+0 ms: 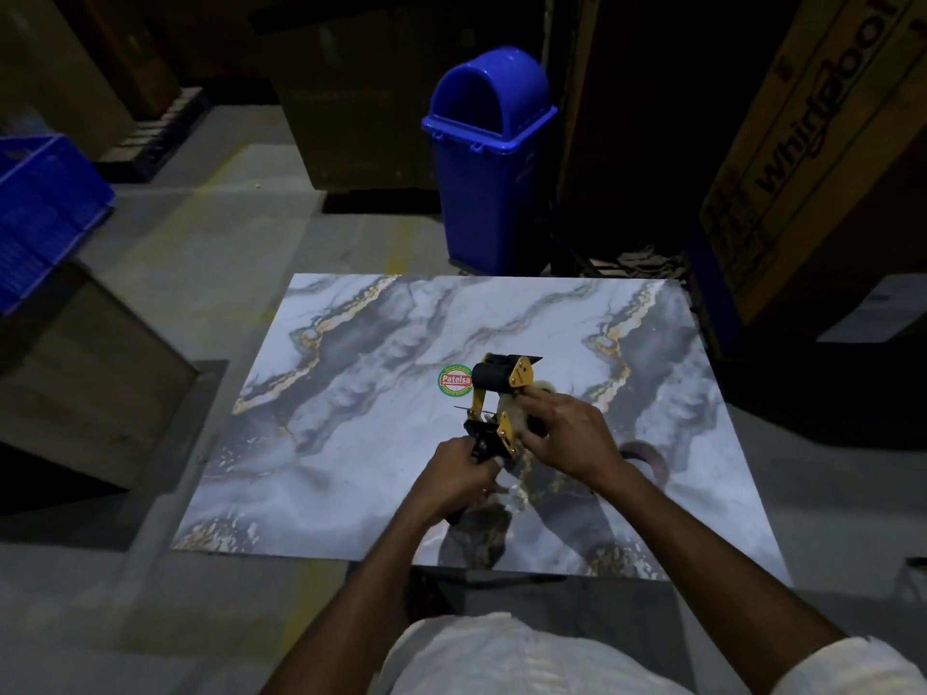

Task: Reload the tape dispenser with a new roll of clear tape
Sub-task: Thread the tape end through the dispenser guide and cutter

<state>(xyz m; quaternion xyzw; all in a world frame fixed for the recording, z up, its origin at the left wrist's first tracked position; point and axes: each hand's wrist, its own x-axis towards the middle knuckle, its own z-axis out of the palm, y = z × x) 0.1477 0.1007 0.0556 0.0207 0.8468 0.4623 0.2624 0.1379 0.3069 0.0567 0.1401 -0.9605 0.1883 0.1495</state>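
Holding the tape dispenser (503, 393) above the marble tabletop (351, 393), just right of the round Patelsa sticker (455, 381). Left hand (459, 471) clamped on its handle end, right hand (569, 431) wrapped around the clear tape roll (544, 391) on it. Blue bin (489, 158) well beyond sticker.

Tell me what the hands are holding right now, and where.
Both hold the tape dispenser above the marble tabletop: left hand on its black handle end, right hand on the tape roll side.
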